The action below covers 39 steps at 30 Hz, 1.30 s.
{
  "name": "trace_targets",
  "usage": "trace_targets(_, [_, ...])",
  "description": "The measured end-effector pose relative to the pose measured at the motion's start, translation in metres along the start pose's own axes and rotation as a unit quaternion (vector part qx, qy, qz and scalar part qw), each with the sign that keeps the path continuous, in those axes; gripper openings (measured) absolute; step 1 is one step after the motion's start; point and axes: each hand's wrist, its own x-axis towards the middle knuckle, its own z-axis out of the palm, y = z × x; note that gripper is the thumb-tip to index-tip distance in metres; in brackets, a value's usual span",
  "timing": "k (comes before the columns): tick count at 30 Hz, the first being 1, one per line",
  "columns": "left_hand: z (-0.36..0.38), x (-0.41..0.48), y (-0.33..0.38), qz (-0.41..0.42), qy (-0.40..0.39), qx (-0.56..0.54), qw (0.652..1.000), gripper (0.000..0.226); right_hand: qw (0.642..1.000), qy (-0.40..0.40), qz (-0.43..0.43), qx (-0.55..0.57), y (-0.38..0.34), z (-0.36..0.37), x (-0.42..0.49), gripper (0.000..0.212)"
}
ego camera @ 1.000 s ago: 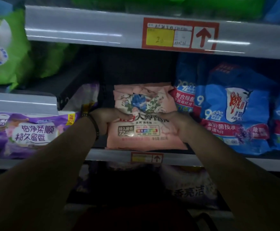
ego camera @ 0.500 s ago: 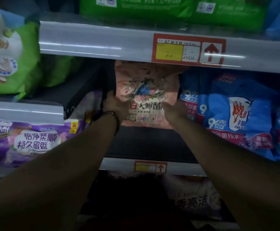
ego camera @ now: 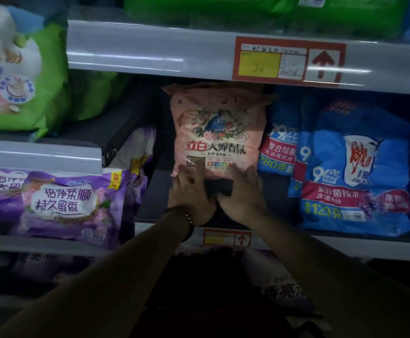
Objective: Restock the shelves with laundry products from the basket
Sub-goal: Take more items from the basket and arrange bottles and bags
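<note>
A pink bag (ego camera: 217, 132) of laundry powder stands upright in the middle of the frame, at the back of a dark shelf bay (ego camera: 155, 191), its top edge just under the grey shelf rail (ego camera: 150, 51) above. On that rail, upper right of centre, sits a red price label (ego camera: 288, 61) with a yellow patch and a red arrow. Blue bags (ego camera: 355, 172) crowd the right side of the bay, the nearest one just beside the pink bag's right edge. At the left of the frame purple bags (ego camera: 60, 203) lie on a lower shelf, and a green and white bag (ego camera: 16, 76) stands above them in the upper left. More green bags (ego camera: 260, 13) line the top shelf. A smaller red label (ego camera: 227, 237) marks the front edge of the bay's own shelf, below the wrists.

Both arms reach up from the bottom of the frame. The left hand (ego camera: 190, 191) and right hand (ego camera: 244, 192) lie side by side at the foot of the pink bag, fingers spread and stretched upward, flat against its lower front rather than curled around it. A dark bracelet (ego camera: 183, 217) circles the left wrist.
</note>
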Motion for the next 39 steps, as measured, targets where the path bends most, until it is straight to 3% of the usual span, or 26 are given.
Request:
trace_targets(4, [0.0,0.009,0.0,-0.023,-0.073,0.038,0.996,0.093,0.994,-0.097,-0.009,0.054,0.004,-0.015,0.012,0.098])
trace_targets(7, [-0.005,0.012,0.002,-0.035,-0.09,0.034,0.995,0.093,0.993,-0.091,-0.056,0.058,0.009,-0.028,0.005,0.081])
trace_targets(9, [-0.009,0.004,0.007,-0.041,-0.074,0.026,0.996,0.09,0.993,-0.045,-0.086,0.065,0.012,-0.033,-0.011,0.066])
trace_targets(13, [-0.008,-0.027,0.04,-0.02,0.034,0.0,0.999,0.053,0.986,0.097,-0.119,0.068,0.028,-0.05,-0.052,0.042])
trace_targets(15, [-0.001,-0.034,0.071,0.003,0.034,-0.053,0.998,0.043,0.977,0.158,-0.115,0.084,0.053,-0.066,-0.069,0.033])
trace_targets(18, [0.008,-0.033,0.123,0.028,0.003,-0.197,0.98,0.044,0.964,0.243,-0.078,0.072,0.106,-0.1,-0.085,0.037])
trace_targets(23, [0.021,-0.031,0.19,-0.001,-0.029,-0.286,0.958,0.052,0.952,0.297,0.074,0.026,0.185,-0.135,-0.098,0.054])
trace_targets(25, [0.026,-0.027,0.209,-0.025,-0.036,-0.337,0.941,0.054,0.954,0.282,0.096,0.013,0.21,-0.136,-0.098,0.072])
trace_targets(29, [0.035,-0.008,0.238,-0.074,-0.054,-0.436,0.895,0.068,0.983,0.156,0.091,0.023,0.237,-0.127,-0.1,0.11])
trace_targets(32, [0.052,0.018,0.243,-0.071,-0.039,-0.48,0.874,0.093,0.99,0.123,0.06,-0.024,0.246,-0.114,-0.098,0.124])
trace_targets(35, [0.064,0.025,0.25,-0.052,0.011,-0.455,0.889,0.1,0.99,0.054,0.058,-0.117,0.246,-0.112,-0.091,0.108])
trace_targets(39, [0.087,0.024,0.268,-0.027,0.173,-0.306,0.936,0.074,0.99,0.014,0.07,-0.12,0.25,-0.12,-0.073,0.09])
